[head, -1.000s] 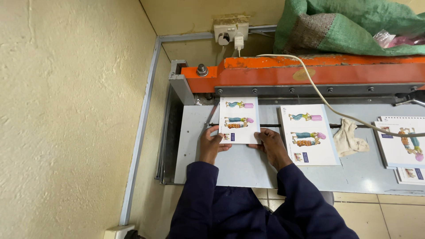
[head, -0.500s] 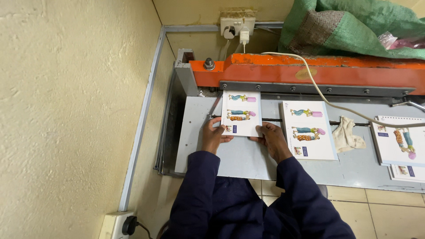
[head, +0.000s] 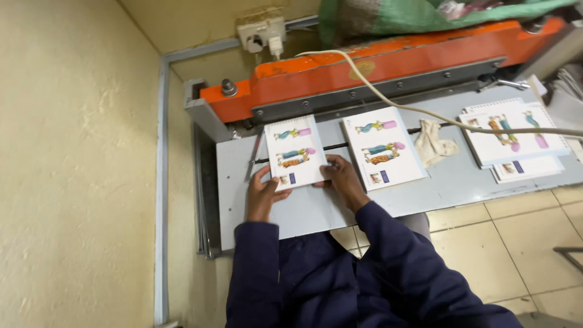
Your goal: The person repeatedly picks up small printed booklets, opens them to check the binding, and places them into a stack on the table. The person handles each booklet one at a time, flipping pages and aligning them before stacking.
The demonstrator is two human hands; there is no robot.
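At the left end of a grey machine bed (head: 303, 212), under an orange bar (head: 364, 67), a person in dark blue sleeves steadies a white booklet (head: 294, 152) printed with small coloured figures. The left hand (head: 262, 194) pinches the booklet's near left corner, thumb on top; the right hand (head: 341, 179) lies along its near right edge, fingers curled onto the cover. Both hands grasp the booklet, which lies flat with its far edge pushed up against the bar and a dark slot running across the bed beneath it.

By the look of it, the step in hand is squaring the booklet against the bar; the next move would call for holding it level and snug to the stop while keeping fingertips back from the bar's edge.

Just right of it lies a second booklet (head: 381, 149) of the same print, apart from the first and untouched. Further right sits a crumpled cloth (head: 434, 143), then a stack of spiral-bound booklets (head: 516, 136) near the bed's right end. A cream cable (head: 425, 109) runs from a wall socket (head: 262, 33) over the bar and across the bed to the right. Green sacking (head: 425, 15) is heaped behind the bar. A yellow wall (head: 73, 164) closes the left side; pale floor tiles (head: 516, 243) show beyond the near edge.
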